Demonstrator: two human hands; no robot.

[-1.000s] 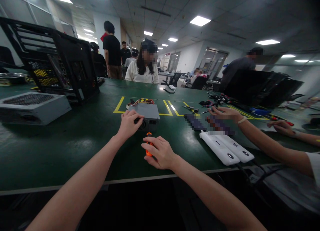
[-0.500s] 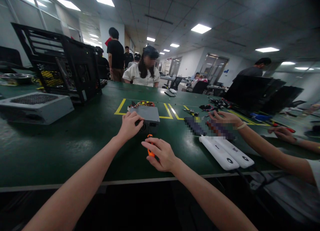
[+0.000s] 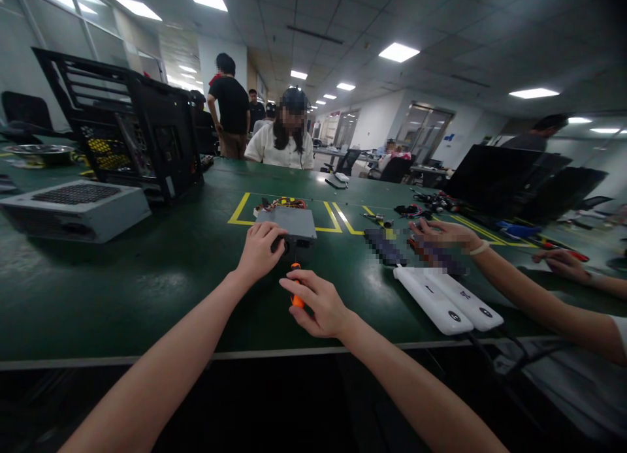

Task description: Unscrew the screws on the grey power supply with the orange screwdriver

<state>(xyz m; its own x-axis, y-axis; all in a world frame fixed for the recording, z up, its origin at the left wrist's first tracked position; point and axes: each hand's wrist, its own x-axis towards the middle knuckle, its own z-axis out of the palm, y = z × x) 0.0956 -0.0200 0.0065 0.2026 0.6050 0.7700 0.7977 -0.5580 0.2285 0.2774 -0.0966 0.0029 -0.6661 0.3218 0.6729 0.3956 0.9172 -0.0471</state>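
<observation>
A grey computer power supply (image 3: 292, 222) lies on the green table within a yellow-taped outline, its bundle of coloured wires (image 3: 281, 203) at the far side. My left hand (image 3: 263, 245) grips its near left corner, fingers on top and thumb at the front face. In my right hand (image 3: 321, 303) is a screwdriver (image 3: 296, 295) with an orange handle, held between thumb and fingers. Its shaft points away from me toward the front face of the power supply. Whether the tip sits in a screw is too small to tell.
To the left stand a black computer case (image 3: 142, 126) and a larger grey power supply (image 3: 78, 210). White power banks (image 3: 441, 299), a dark phone (image 3: 385, 246) and a co-worker's hand (image 3: 441, 236) are on the right. Another person (image 3: 287, 143) sits across the table.
The whole view has shifted slightly to the right. Both hands keep their holds on the power supply and the screwdriver. The person opposite has lowered their head.
</observation>
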